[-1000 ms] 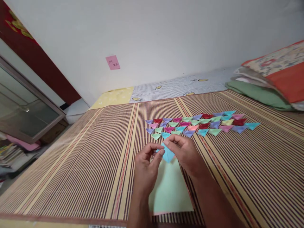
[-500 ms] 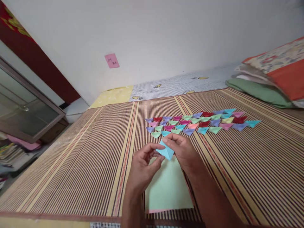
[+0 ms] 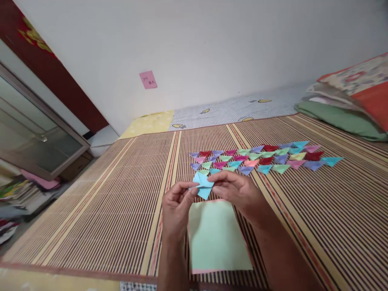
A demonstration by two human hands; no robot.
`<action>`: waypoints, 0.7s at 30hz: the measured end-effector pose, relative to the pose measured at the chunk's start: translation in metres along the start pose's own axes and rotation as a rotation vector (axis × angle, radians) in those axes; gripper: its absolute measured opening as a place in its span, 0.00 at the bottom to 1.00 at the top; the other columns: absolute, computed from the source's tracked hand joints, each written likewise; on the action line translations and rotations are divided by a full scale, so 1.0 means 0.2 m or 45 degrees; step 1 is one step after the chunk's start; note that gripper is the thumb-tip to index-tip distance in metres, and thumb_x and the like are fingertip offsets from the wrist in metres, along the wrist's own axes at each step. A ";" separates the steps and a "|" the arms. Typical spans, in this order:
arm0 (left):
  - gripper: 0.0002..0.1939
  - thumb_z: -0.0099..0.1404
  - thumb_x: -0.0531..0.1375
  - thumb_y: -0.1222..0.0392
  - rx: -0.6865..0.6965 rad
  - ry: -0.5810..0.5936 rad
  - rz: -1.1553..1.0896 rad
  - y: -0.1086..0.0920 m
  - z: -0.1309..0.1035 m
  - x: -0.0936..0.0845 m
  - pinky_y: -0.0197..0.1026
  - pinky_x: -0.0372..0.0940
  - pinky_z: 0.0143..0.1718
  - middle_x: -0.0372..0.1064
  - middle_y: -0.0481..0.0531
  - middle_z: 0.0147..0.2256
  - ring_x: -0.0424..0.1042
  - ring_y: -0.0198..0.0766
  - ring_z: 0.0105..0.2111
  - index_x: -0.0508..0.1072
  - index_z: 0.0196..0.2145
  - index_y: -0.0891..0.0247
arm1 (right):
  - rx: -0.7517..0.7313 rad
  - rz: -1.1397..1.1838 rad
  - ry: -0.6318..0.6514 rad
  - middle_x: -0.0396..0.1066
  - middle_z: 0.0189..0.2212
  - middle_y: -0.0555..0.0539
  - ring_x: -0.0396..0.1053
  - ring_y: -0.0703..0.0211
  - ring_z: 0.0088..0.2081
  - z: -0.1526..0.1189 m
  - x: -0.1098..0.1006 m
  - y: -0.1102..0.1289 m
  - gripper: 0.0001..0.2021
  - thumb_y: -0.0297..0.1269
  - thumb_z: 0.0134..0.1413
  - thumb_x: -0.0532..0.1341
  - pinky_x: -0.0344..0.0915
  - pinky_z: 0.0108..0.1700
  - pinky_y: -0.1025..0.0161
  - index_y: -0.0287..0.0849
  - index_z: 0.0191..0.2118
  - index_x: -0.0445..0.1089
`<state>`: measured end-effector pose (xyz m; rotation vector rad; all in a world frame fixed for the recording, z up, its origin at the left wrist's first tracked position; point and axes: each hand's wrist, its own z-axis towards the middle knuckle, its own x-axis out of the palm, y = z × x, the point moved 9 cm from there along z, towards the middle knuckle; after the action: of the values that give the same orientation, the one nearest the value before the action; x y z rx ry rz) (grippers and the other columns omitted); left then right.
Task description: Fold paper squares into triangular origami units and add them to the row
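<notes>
A small light-blue folded paper (image 3: 205,190) is held up between my two hands, its flaps partly spread and a crease running across it. My left hand (image 3: 179,202) pinches its left corner between thumb and fingers. On the other side, my right hand (image 3: 235,190) grips the right edge with thumb and index finger. Below them, a pale green sheet of paper (image 3: 220,238) lies on the striped mat, with a pink edge showing under it. Just beyond my hands are rows of small folded paper pieces (image 3: 251,163) in blue, green, purple, red and pink.
The striped mat (image 3: 121,202) covers the bed. Folded green cloth (image 3: 339,119) and an orange floral pillow (image 3: 370,97) are stacked at the right. A pink note (image 3: 148,80) hangs on the white wall. At left stands a glass-doored cabinet (image 3: 39,133) beside stacked books (image 3: 24,196).
The blue paper has been turned and its flaps opened out, with a fold now across its middle. My right hand has shifted from its top to its right side. The view has moved slightly.
</notes>
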<state>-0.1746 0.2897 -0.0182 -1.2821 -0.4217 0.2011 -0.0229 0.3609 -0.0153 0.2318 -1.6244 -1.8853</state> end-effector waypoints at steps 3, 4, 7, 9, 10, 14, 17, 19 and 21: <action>0.07 0.64 0.68 0.56 0.008 -0.009 0.001 0.01 0.00 -0.01 0.35 0.68 0.34 0.76 0.49 0.28 0.73 0.34 0.29 0.80 0.34 0.63 | -0.044 -0.079 -0.046 0.78 0.33 0.48 0.76 0.58 0.37 0.00 0.00 0.01 0.06 0.37 0.54 0.70 0.73 0.41 0.61 0.44 0.39 0.79; 0.08 0.65 0.68 0.56 0.013 -0.007 0.008 0.01 0.00 -0.01 0.35 0.68 0.34 0.74 0.48 0.27 0.71 0.34 0.28 0.79 0.33 0.63 | -0.071 -0.127 -0.072 0.78 0.33 0.48 0.76 0.58 0.36 0.00 0.00 0.02 0.05 0.37 0.55 0.69 0.73 0.40 0.61 0.44 0.38 0.79; 0.09 0.66 0.67 0.55 0.016 0.000 0.024 0.00 0.00 0.00 0.34 0.66 0.32 0.73 0.48 0.27 0.70 0.32 0.27 0.79 0.33 0.63 | -0.120 -0.255 -0.117 0.76 0.30 0.49 0.73 0.59 0.34 0.00 0.01 0.04 0.05 0.38 0.59 0.67 0.70 0.38 0.61 0.43 0.35 0.78; 0.09 0.65 0.67 0.55 0.017 -0.020 0.045 0.00 0.00 0.00 0.34 0.67 0.31 0.74 0.49 0.28 0.71 0.34 0.27 0.80 0.37 0.63 | -0.119 -0.300 -0.117 0.75 0.29 0.49 0.72 0.59 0.32 0.00 0.03 0.04 0.06 0.38 0.60 0.66 0.69 0.36 0.62 0.42 0.34 0.77; 0.10 0.65 0.67 0.54 0.019 -0.036 0.065 -0.01 0.00 0.00 0.35 0.67 0.30 0.75 0.50 0.28 0.71 0.34 0.28 0.80 0.39 0.63 | -0.117 -0.314 -0.114 0.75 0.28 0.49 0.71 0.59 0.32 -0.01 0.03 0.04 0.06 0.38 0.60 0.66 0.68 0.36 0.62 0.42 0.34 0.76; 0.12 0.64 0.68 0.53 0.021 -0.084 0.147 -0.01 -0.01 0.00 0.36 0.68 0.29 0.74 0.49 0.26 0.72 0.35 0.26 0.82 0.41 0.62 | -0.126 -0.352 -0.133 0.72 0.26 0.51 0.68 0.61 0.29 -0.01 0.04 0.06 0.07 0.38 0.60 0.65 0.65 0.32 0.63 0.42 0.32 0.75; 0.10 0.63 0.69 0.54 0.020 -0.075 0.147 -0.01 -0.01 0.01 0.36 0.69 0.29 0.75 0.50 0.26 0.73 0.36 0.27 0.82 0.38 0.63 | -0.115 -0.374 -0.157 0.70 0.25 0.51 0.66 0.61 0.27 -0.01 0.03 0.05 0.08 0.39 0.60 0.64 0.64 0.30 0.64 0.42 0.31 0.74; 0.10 0.61 0.70 0.56 0.048 -0.080 0.102 -0.02 -0.01 0.02 0.36 0.71 0.31 0.78 0.51 0.30 0.76 0.37 0.30 0.82 0.39 0.62 | -0.127 -0.385 -0.154 0.70 0.25 0.51 0.67 0.61 0.28 -0.01 0.03 0.06 0.08 0.38 0.61 0.64 0.64 0.31 0.64 0.42 0.31 0.73; 0.13 0.61 0.71 0.57 0.089 -0.119 0.062 -0.04 -0.01 0.01 0.36 0.72 0.34 0.79 0.52 0.35 0.77 0.37 0.34 0.80 0.43 0.60 | -0.158 -0.399 -0.144 0.71 0.26 0.51 0.67 0.60 0.29 -0.01 0.04 0.07 0.07 0.37 0.61 0.64 0.64 0.32 0.64 0.42 0.32 0.73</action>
<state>-0.1731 0.2867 -0.0113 -1.2179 -0.4598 0.3152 -0.0229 0.3543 -0.0014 0.3493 -1.6103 -2.2639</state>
